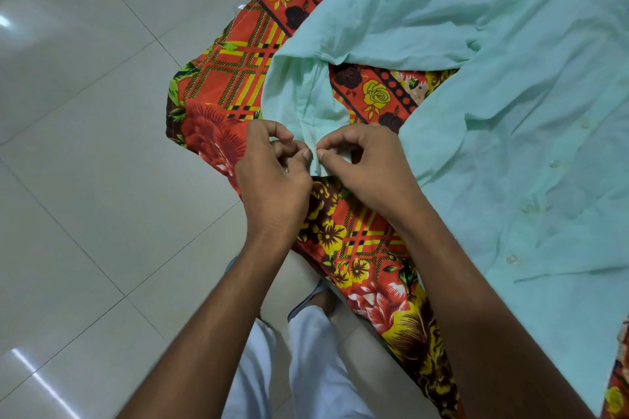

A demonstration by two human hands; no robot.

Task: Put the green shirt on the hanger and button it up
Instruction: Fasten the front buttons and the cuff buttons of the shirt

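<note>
Both hands meet at the end of one sleeve, right over the corner of the bed. The left hand [272,170] has its fingers curled in, thumb and fingertips pinching the cuff [315,155] from its own side. The right hand [364,163] does the same from the other side, thumb and forefinger nipped together on the pale fabric, so the two sets of fingertips almost touch. Whether a button sits between them I cannot tell; the fingers cover that spot.

From the cuff the sleeve [299,88] runs away from the person, loops open, and joins the body of the green shirt [510,78]. The shirt lies spread flat across the bed, reaching toward its far and right edges, front side up and wrinkled. A row of small pale buttons [554,164] runs down the placket on the right part of the shirt.

Under it all is a bedsheet [231,78] printed in red and orange plaid with yellow roses and big red flowers; its corner hangs down over the bed's near-left corner, just beneath the hands. Farther back, at the top edge, the print turns to peach-coloured blossoms.

Beyond the bed is a glossy floor [85,112] of large pale tiles. Below the forearms, light trousers [306,367] and feet in sandals stand close against the bed's edge.
</note>
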